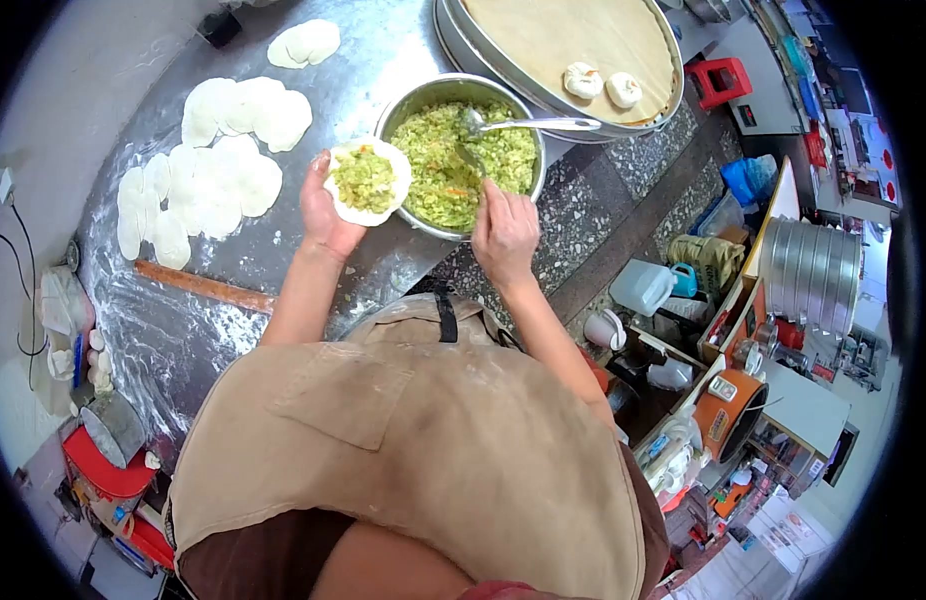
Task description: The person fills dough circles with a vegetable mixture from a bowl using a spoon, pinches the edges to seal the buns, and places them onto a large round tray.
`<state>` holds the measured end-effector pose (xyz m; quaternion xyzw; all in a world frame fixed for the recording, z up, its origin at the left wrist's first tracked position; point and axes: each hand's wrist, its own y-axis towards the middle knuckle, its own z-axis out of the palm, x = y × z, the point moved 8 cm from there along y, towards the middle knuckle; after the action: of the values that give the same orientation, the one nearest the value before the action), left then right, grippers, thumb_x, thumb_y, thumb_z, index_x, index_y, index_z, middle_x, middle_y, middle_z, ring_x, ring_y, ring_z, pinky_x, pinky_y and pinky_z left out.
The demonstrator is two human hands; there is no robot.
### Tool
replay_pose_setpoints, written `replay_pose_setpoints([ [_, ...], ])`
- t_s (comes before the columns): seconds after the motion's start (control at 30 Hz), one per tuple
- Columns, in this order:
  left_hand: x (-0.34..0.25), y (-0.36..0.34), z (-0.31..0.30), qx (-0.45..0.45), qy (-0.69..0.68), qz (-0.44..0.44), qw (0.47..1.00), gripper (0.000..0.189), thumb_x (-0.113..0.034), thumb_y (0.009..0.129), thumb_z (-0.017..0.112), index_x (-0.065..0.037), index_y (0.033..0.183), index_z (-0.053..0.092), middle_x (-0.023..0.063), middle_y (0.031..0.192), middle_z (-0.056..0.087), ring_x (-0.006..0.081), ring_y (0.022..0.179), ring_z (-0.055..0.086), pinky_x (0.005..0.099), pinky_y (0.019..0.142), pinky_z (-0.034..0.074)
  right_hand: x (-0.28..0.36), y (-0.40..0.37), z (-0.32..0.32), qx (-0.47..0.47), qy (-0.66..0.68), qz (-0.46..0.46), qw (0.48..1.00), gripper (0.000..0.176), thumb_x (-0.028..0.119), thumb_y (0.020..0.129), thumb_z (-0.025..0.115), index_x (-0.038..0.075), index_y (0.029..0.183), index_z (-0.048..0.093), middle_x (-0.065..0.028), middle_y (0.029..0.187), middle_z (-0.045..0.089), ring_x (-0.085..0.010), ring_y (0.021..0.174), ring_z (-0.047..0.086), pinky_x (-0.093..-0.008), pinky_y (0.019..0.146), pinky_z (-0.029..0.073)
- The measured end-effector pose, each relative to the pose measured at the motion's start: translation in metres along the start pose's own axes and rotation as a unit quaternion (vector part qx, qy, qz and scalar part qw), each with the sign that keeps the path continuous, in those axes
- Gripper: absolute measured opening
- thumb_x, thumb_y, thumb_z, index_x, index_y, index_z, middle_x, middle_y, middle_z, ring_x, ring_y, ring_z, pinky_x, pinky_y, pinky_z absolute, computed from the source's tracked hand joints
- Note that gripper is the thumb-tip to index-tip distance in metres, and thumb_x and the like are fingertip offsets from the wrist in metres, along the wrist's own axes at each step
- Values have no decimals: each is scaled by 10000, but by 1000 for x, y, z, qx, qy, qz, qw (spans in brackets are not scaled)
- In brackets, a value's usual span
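Note:
On my left hand (326,207) rests a round dough wrapper (394,205), with chopped green filling (364,180) heaped in its middle; the fingers curl around its edge. My right hand (506,235) is closed on the handle of a thin metal filling spatula (470,157), whose end dips into the filling. That filling lies in a large steel bowl (384,128) just beyond both hands. A metal spoon (543,124) leans across the bowl's right rim, its head in the filling.
Overlapping dough wrappers (223,185) lie on the floured table (313,110), beside a wooden rolling stick (205,286). Two pleated buns (583,80) sit on a lined round steamer tray (543,35) at the back right. Shelves with a white jug (643,287) stand at right.

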<state>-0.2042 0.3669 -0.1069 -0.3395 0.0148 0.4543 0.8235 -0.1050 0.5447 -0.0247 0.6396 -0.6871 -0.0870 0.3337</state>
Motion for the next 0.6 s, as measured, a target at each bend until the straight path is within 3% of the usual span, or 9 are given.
replay_pose_setpoints([
  [0.17, -4, -8, -9, -4, -5, -2, 1000, 473, -355, 924, 377, 6, 1217, 469, 187, 1219, 530, 336, 1122, 520, 479, 987, 401, 0, -16, 41, 36, 89, 71, 993, 155, 36, 787, 577, 10, 930, 629, -143, 775, 607, -300, 717, 575, -378, 657, 468],
  [0.27, -2, -7, -15, 3, -11, -9, 1000, 467, -351, 924, 383, 4, 1213, 472, 184, 1212, 537, 331, 1117, 525, 473, 984, 405, -27, -25, 40, 32, 165, 250, 953, 202, 124, 889, 517, -4, 929, 669, -113, 720, 650, -171, 637, 603, -287, 595, 465],
  [0.3, -1, -6, -17, 7, -7, -8, 1000, 462, -348, 923, 387, 3, 1211, 473, 183, 1208, 540, 330, 1116, 527, 470, 983, 406, -27, -21, 33, 34, 165, 250, 954, 202, 124, 889, 517, -4, 929, 669, -113, 720, 650, -171, 637, 603, -287, 595, 465],
  [0.37, 4, -3, -18, 9, -3, -13, 1000, 482, -360, 924, 379, 7, 1222, 471, 186, 1220, 532, 333, 1126, 520, 474, 987, 401, -43, -27, 27, 45, 259, 400, 878, 220, 143, 896, 522, -5, 963, 671, -60, 679, 642, -111, 633, 574, -247, 594, 444],
  [0.57, 25, -2, 8, 11, 2, -43, 999, 468, -345, 925, 375, -1, 1233, 451, 182, 1229, 525, 323, 1128, 521, 465, 995, 399, -30, -21, -10, 5, 296, 398, 868, 222, 116, 909, 514, -19, 1014, 655, -56, 725, 631, -78, 648, 531, -226, 588, 421],
  [0.6, 30, -1, 16, 31, -9, -55, 998, 476, -352, 926, 367, 0, 1234, 452, 184, 1230, 525, 323, 1133, 518, 463, 1000, 395, -13, -12, -25, -34, 258, 305, 916, 207, 78, 881, 531, -23, 1020, 646, -72, 734, 625, -120, 635, 539, -239, 577, 422],
])
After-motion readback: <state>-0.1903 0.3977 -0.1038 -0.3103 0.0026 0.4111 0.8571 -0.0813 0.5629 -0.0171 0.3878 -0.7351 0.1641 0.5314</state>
